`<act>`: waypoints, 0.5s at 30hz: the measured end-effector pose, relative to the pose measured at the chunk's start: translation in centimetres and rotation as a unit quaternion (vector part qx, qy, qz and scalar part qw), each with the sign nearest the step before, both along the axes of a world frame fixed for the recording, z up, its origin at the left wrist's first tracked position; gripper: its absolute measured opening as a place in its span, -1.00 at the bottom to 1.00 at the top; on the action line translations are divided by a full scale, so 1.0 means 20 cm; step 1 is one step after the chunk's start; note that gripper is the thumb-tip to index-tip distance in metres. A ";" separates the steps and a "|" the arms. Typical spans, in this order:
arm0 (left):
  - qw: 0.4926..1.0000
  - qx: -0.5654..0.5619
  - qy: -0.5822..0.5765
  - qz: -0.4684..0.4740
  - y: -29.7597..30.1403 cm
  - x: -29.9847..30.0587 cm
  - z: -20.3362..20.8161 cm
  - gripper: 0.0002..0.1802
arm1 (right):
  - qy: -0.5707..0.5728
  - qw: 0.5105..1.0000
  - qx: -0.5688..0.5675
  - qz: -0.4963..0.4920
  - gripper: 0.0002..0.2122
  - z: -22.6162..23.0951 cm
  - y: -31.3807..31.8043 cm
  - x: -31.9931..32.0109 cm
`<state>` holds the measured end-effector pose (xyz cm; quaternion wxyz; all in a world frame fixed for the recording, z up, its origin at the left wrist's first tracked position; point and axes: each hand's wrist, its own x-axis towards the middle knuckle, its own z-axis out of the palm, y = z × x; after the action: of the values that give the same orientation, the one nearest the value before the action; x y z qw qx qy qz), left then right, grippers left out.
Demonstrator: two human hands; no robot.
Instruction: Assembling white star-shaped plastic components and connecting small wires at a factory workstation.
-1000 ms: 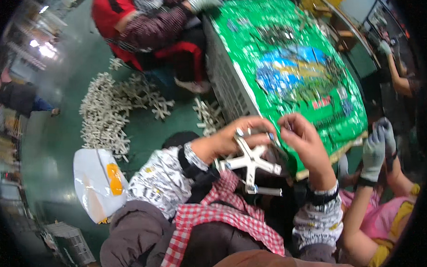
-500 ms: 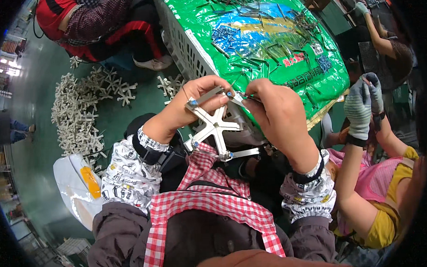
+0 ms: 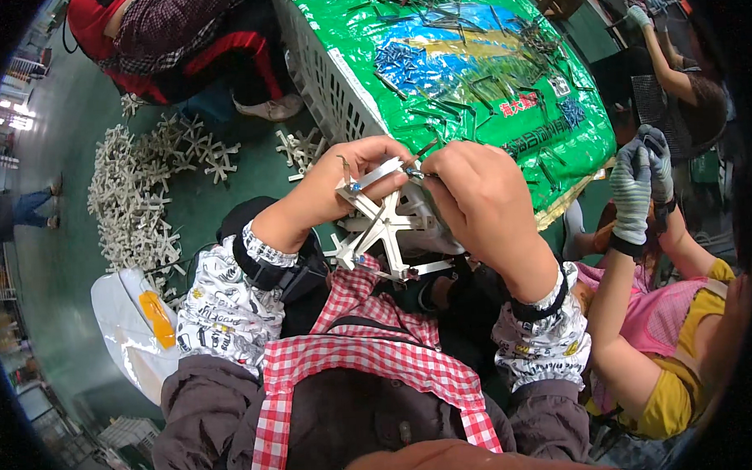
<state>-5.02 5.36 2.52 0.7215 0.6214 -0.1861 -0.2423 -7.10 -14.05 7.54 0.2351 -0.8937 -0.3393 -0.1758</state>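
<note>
A white star-shaped plastic frame (image 3: 383, 228) hangs over my lap, several arms spreading from its hub. Narrow pale strips sit at some arm tips, with small blue pieces at the joints. My left hand (image 3: 329, 187) is closed around the upper-left part of the frame, its thumb lying under one strip (image 3: 380, 173). At the upper-right arm tip, my right hand (image 3: 486, 198) is closed in a pinch. The small part between its fingertips is mostly hidden. A dark thin piece pokes up between the two hands.
Ahead stands a green plastic-covered surface (image 3: 584, 132) strewn with dark strips and small blue pieces, beside a pale slatted crate (image 3: 331, 81). White star frames (image 3: 131, 214) are heaped on the floor at left. A co-worker's gloved hands (image 3: 635, 189) are close on the right.
The star frame has tilted a little and its lower arms have dropped slightly. My right hand has rolled inward, bringing its fingertips closer to the arm tip beside my left hand.
</note>
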 end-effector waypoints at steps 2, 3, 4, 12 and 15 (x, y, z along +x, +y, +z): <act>1.000 0.003 0.000 -0.017 0.01 0.01 -0.03 -0.81 | 0.004 1.000 -0.009 0.001 -0.91 0.00 0.00 0.01; 1.000 0.003 -0.001 -0.017 0.01 0.01 -0.04 -0.81 | 0.004 1.000 -0.006 0.001 -0.91 -0.01 0.00 0.01; 1.000 0.010 -0.012 -0.023 0.02 0.02 -0.04 -0.80 | 0.003 1.000 -0.003 0.002 -0.91 -0.01 0.01 0.01; 0.976 0.153 -0.152 0.019 0.04 0.01 0.05 -0.84 | 0.011 1.000 -0.003 0.009 -0.89 -0.08 0.04 0.03; 0.940 0.224 -0.256 0.016 0.03 0.00 0.04 -0.84 | 0.036 0.999 -0.006 -0.010 -0.88 -0.09 0.04 0.01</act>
<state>-4.94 5.97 3.30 0.4956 0.8108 -0.2954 -0.0987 -6.98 -13.32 5.66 0.2397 -0.9044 -0.3224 -0.1435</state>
